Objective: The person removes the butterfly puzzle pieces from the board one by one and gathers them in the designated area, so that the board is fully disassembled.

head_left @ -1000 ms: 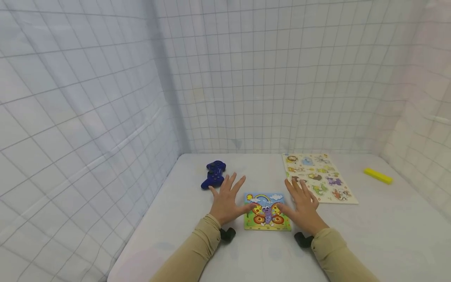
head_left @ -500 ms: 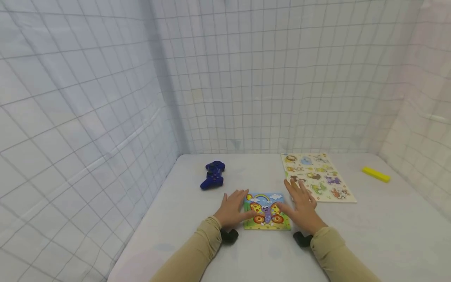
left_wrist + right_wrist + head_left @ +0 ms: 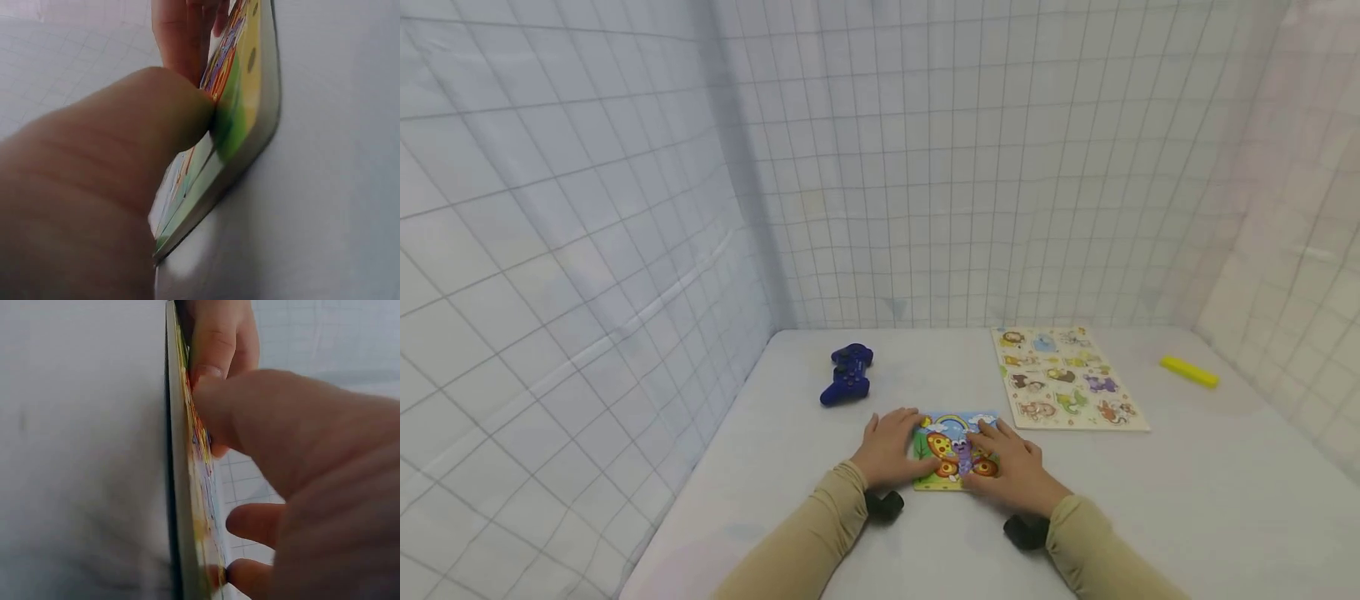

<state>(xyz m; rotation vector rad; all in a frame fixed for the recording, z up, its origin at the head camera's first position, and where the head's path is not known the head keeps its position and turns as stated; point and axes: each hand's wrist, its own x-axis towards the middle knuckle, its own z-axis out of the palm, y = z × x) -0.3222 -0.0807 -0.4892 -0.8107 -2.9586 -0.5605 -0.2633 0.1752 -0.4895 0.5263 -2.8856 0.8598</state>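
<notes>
A small butterfly picture puzzle (image 3: 953, 423) lies flat on the white table between both hands. My left hand (image 3: 887, 450) is at its left side, fingers reaching along the left edge toward the top corner and the thumb on the picture. In the left wrist view that thumb (image 3: 169, 106) presses on the green part of the puzzle (image 3: 250, 94). Over the puzzle's right half spreads my right hand (image 3: 1015, 468), covering much of the right wing. Its thumb (image 3: 244, 406) rests on the picture in the right wrist view, and its fingertips come down at the surface.
Behind the left hand lies a dark blue game controller (image 3: 848, 375). A larger cream board with animal pictures (image 3: 1063, 379) sits at the back right, and beyond it a yellow bar (image 3: 1189, 372). Gridded white cloth walls (image 3: 970, 167) enclose the table (image 3: 940, 550).
The left hand's spread fingers have drawn together beside the puzzle's left edge. More recently, the right hand has moved left and down onto the puzzle's right half. The puzzle stays in place.
</notes>
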